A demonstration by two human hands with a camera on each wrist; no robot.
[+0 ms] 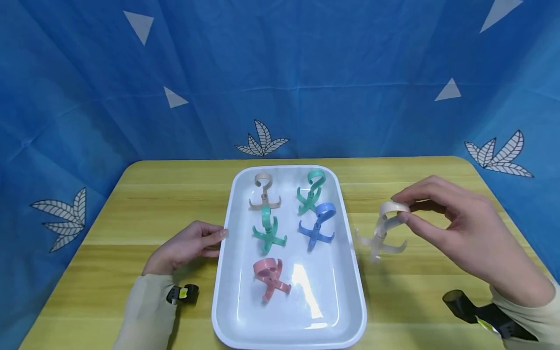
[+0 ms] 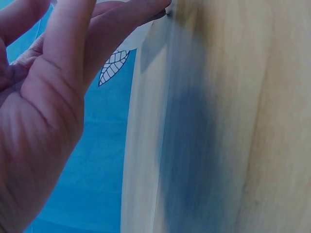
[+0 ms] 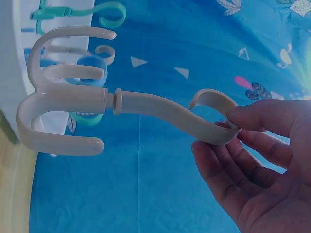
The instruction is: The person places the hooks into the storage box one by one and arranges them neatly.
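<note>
My right hand (image 1: 463, 233) pinches the curled top of a cream-coloured multi-prong hanging hook (image 3: 150, 104) between thumb and fingers. The hook hangs right of the white tray (image 1: 288, 325), its prongs pointing down at the table. At the tray's left rim, my left hand (image 1: 188, 245) holds the edge with thumb and fingers; in the left wrist view the contact is mostly cut off. Inside the tray stand a beige hook (image 1: 264, 199), a green hook (image 1: 308, 200) at the back right, another green hook (image 1: 268, 236), a blue hook (image 1: 316, 233) and a pink hook (image 1: 272, 278).
The tray stands lengthwise on a wood-grain table (image 1: 175, 194). Behind it hangs a blue cloth (image 1: 297, 58) with white triangles and leaf prints, which also closes off both sides. Black wrist cameras sit on both sleeves.
</note>
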